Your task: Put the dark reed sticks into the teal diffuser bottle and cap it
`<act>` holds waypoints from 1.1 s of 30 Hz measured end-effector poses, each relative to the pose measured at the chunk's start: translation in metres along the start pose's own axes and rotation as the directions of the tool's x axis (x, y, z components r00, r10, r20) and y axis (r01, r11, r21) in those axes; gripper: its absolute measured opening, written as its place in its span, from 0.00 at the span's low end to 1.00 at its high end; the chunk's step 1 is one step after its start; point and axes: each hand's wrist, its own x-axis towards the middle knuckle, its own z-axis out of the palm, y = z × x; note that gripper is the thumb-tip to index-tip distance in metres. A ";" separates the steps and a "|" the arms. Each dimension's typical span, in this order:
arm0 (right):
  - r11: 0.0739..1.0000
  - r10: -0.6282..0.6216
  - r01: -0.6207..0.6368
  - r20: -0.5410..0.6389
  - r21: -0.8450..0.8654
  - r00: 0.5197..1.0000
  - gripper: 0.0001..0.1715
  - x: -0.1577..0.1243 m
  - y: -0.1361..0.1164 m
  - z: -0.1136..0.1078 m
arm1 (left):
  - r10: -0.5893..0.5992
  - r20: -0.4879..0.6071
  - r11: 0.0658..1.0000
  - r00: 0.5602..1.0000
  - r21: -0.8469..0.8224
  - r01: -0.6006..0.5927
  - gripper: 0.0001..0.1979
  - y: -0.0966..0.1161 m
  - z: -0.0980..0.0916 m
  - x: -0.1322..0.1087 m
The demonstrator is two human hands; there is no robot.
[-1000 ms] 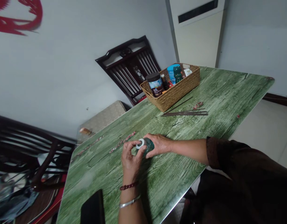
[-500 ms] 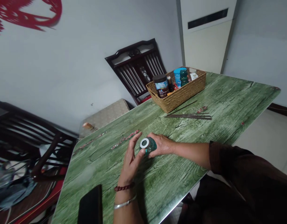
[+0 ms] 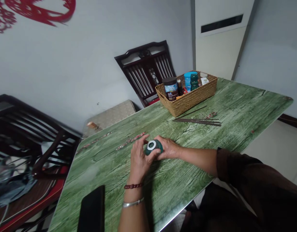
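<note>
A small dark green glass jar (image 3: 156,147) lies between my hands on the table, a white ring (image 3: 151,145) showing at its upper end. My left hand (image 3: 139,160) wraps its near side, with the fingers curled around it. My right hand (image 3: 168,149) cups the far side, covering the jar's lower end. A red beaded bracelet and a silver bangle circle my left wrist. The dark sleeve of my right arm (image 3: 237,167) reaches in from the right.
The green wood-pattern table (image 3: 199,138) holds a black phone (image 3: 91,209) near its front edge, thin dark sticks (image 3: 198,121), and a woven basket (image 3: 188,100) of jars and bottles. Wooden chairs (image 3: 144,69) stand behind and left of the table.
My left hand has closed in from the spread position and now wraps the jar. The jar's white ring has turned slightly upward. The whole view has shifted as my head moved.
</note>
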 end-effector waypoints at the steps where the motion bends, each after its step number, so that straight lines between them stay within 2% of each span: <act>1: 1.000 0.002 -0.002 -0.009 -0.015 1.000 0.44 0.000 0.001 0.001 | -0.001 -0.006 0.997 1.000 0.071 0.001 0.27 0.000 0.001 0.001; 4: 0.998 0.013 -0.015 -0.032 -0.056 0.999 0.43 0.002 0.001 0.006 | 0.044 0.037 0.983 0.998 0.178 -0.050 0.20 0.001 0.002 0.003; 10: 0.999 0.012 -0.013 -0.029 -0.047 1.000 0.43 0.005 -0.002 0.009 | 0.078 0.106 0.988 0.991 0.127 -0.092 0.19 0.005 -0.004 0.007; 13: 1.000 0.021 -0.021 0.014 -0.006 1.000 0.47 0.004 -0.006 0.007 | 0.049 0.090 0.999 0.995 0.018 -0.051 0.20 0.005 -0.010 0.006; 16: 0.998 0.011 -0.014 0.036 0.062 0.999 0.58 0.000 -0.010 -0.004 | -0.125 -0.043 0.975 0.991 -0.193 0.114 0.26 -0.001 -0.023 -0.008; 18: 0.992 0.025 -0.021 -0.029 0.125 0.999 0.56 -0.003 -0.012 -0.019 | -0.346 -0.144 0.871 0.927 -0.417 0.261 0.25 -0.006 -0.035 -0.025; 19: 0.987 0.040 -0.027 -0.078 0.159 0.996 0.49 -0.005 -0.013 -0.030 | -0.449 -0.140 0.783 0.883 -0.537 0.314 0.25 -0.008 -0.041 -0.035; 21: 0.975 0.062 -0.020 -0.183 0.223 0.981 0.33 -0.010 -0.015 -0.053 | -0.599 -0.034 0.557 0.800 -0.736 0.386 0.28 -0.008 -0.049 -0.054; 22: 0.966 0.071 -0.009 -0.229 0.259 0.971 0.31 -0.013 -0.016 -0.065 | -0.640 0.033 0.437 0.768 -0.806 0.399 0.30 -0.006 -0.050 -0.063; 24: 0.928 0.116 0.002 -0.294 0.372 0.949 0.36 -0.021 -0.017 -0.083 | -0.676 0.147 0.232 0.722 -0.887 0.398 0.33 0.000 -0.047 -0.076; 26: 0.852 0.198 -0.014 -0.298 0.523 0.934 0.41 -0.032 -0.017 -0.090 | -0.686 0.208 0.120 0.697 -0.913 0.390 0.35 0.007 -0.037 -0.083; 28: 0.769 0.271 -0.053 -0.250 0.637 0.930 0.42 -0.045 -0.015 -0.084 | -0.700 0.218 0.108 0.680 -0.909 0.403 0.35 0.013 -0.023 -0.085; 29: 0.740 0.295 -0.087 -0.206 0.667 0.933 0.43 -0.051 -0.014 -0.077 | -0.710 0.202 0.139 0.675 -0.899 0.416 0.35 0.015 -0.016 -0.085; 31: 0.719 0.338 -0.179 -0.113 0.671 0.934 0.43 -0.060 -0.008 -0.058 | -0.725 0.140 0.260 0.674 -0.851 0.456 0.34 0.017 -0.004 -0.084; 33: 0.741 0.364 -0.256 -0.050 0.621 0.930 0.42 -0.066 -0.002 -0.040 | -0.722 0.070 0.399 0.689 -0.771 0.496 0.32 0.018 0.004 -0.084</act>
